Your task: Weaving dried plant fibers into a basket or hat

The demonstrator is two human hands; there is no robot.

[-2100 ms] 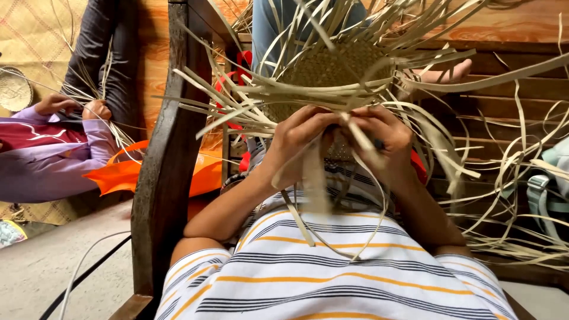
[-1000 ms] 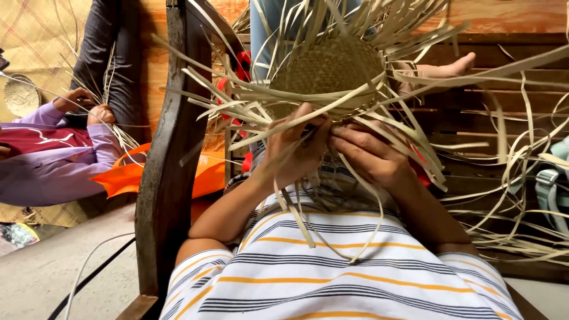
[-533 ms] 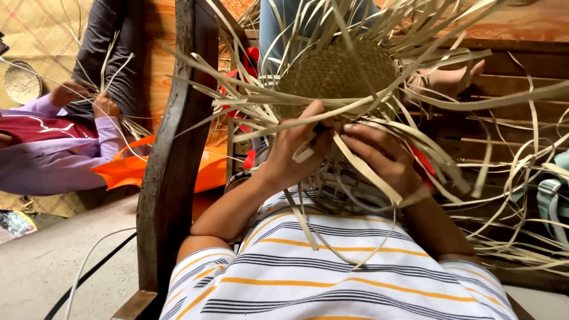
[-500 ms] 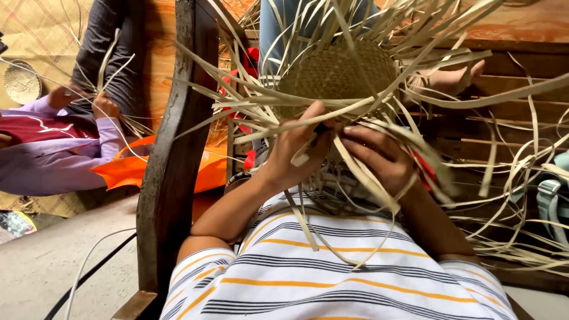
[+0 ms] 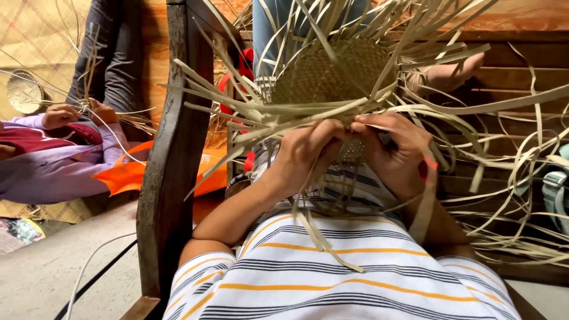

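mid-weave, both hands work the near rim of the round woven piece, held up above the lap. left hand and right hand pinch pale strips; next crossing likely needs steady tension.

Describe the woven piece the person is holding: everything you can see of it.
The woven piece is a rounded, tightly plaited disc of pale tan, straw-like flat strips, held up on edge in front of the person's chest. Many loose strip ends fan outward from its rim in all directions, some drooping over the striped shirt. The left hand and right hand both grip its lower edge, fingers pinching strips there. Its lower part is hidden behind the hands.
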